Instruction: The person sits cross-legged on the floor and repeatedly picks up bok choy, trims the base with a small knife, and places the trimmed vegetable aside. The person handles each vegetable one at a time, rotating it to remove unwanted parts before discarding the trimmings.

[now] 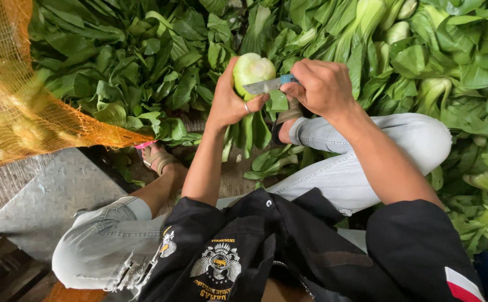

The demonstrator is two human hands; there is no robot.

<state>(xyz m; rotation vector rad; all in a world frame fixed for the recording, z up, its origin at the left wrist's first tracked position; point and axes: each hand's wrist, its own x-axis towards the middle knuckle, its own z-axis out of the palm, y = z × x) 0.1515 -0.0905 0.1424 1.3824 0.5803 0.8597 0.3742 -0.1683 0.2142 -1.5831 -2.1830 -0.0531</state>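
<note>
Gripping bok choy (pixel 252 70) base-up in my left hand (pixel 228 100); my right hand (pixel 322 86) clenches knife (pixel 267 85), blade against stem base.

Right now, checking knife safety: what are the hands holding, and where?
Left hand grips a bok choy near its cut base; right hand holds a knife by its handle.

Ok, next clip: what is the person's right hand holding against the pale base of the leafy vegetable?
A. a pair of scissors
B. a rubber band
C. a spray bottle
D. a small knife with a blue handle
D. The right hand has its grip on a small knife with a blue handle; its blade lies across the cut base of the leafy vegetable, which the left hand holds.
</note>
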